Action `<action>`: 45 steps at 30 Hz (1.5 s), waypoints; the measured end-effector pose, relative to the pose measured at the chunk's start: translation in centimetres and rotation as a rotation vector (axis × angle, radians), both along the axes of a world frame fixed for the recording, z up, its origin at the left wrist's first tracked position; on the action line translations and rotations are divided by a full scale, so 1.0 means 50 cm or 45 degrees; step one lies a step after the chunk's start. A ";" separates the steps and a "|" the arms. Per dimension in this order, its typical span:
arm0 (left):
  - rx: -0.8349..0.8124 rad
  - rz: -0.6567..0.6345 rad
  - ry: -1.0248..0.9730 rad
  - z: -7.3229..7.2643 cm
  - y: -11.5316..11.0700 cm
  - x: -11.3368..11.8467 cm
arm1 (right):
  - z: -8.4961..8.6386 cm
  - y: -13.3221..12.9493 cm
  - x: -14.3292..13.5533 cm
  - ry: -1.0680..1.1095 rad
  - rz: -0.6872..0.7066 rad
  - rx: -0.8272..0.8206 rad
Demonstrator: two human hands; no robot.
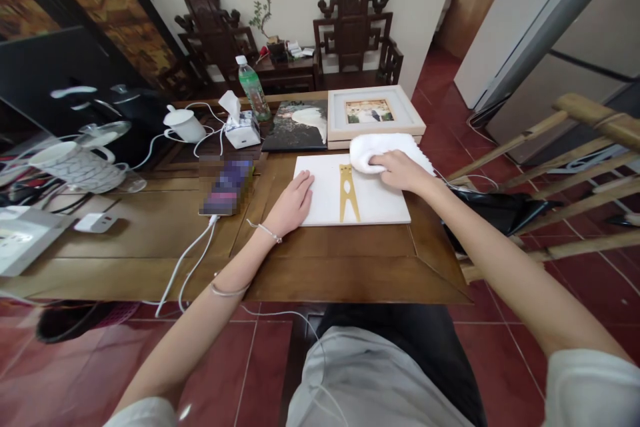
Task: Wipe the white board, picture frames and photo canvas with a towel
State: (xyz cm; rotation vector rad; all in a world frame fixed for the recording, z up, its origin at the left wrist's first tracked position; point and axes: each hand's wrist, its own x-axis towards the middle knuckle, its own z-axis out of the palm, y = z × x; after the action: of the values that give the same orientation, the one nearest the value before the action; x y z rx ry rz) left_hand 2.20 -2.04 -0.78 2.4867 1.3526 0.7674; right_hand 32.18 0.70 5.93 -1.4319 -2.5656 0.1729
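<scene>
A white board [320, 203] lies flat on the wooden table, with a yellow, A-shaped flat piece [349, 197] on its middle. My left hand [293, 202] rests on the board's left edge, fingers stretched out and holding nothing. At the board's upper right, my right hand [397, 170] grips a fluffy white cloth [390, 145], its fingers pressed into the folds. The cloth covers the board's upper right corner and reaches towards the framed picture behind.
Behind the board are a dark bird picture [295, 127] and a pale framed picture [410, 113]. A tissue box [243, 132], bottle [253, 89], phone [229, 187] with white cables, and cups [184, 125] stand or lie leftward. A wooden chair [590, 167] is right.
</scene>
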 end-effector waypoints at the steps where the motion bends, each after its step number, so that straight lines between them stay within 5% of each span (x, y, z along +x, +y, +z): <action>1: 0.001 0.000 -0.006 0.000 0.000 0.000 | -0.003 0.002 -0.001 -0.004 -0.002 0.014; 5: -0.008 0.000 0.001 0.001 -0.001 0.000 | -0.013 -0.044 -0.007 -0.059 0.025 0.073; 15: 0.023 0.002 0.011 -0.002 -0.002 0.002 | 0.003 -0.296 0.011 -0.017 0.273 -0.064; 20: 0.017 0.006 0.032 -0.002 -0.002 0.003 | 0.027 -0.270 0.021 -0.017 0.249 -0.115; 28: 0.002 -0.004 0.002 -0.003 0.000 0.000 | -0.011 -0.069 0.005 -0.042 0.081 0.049; 31: -0.003 -0.003 0.001 -0.003 0.000 0.000 | -0.026 -0.039 -0.004 -0.080 0.020 0.105; 34: -0.009 -0.005 -0.007 -0.001 0.000 0.000 | -0.029 -0.067 -0.014 -0.111 0.000 0.104; 41: 0.002 -0.004 0.001 -0.001 -0.002 0.004 | -0.012 -0.256 -0.008 -0.082 0.166 0.029; 45: -0.009 -0.004 -0.019 -0.001 -0.001 0.005 | -0.002 -0.310 0.004 -0.035 0.234 -0.018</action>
State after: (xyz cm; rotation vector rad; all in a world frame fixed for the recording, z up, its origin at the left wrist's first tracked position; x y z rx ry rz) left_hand 2.44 -2.11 -0.83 2.4717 1.3440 0.7775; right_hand 32.40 -14.81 5.84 -1.2103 -2.7223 0.2001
